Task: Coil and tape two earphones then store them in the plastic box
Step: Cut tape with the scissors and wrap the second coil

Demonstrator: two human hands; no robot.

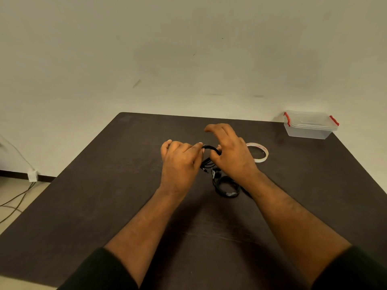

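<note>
Over the middle of the dark bench (104, 195), the left hand (180, 162) pinches a black earphone bundle (209, 147), fingers curled round its left end. The right hand (232, 153) grips the same bundle from the other side (thumb and lower fingers closed on it, index raised). A second coiled earphone (227, 188) lies just below the bundle. The tape roll (262, 152) sits right of it; the lidded plastic box (310, 126) stands well beyond, at the bench's far corner.
</note>
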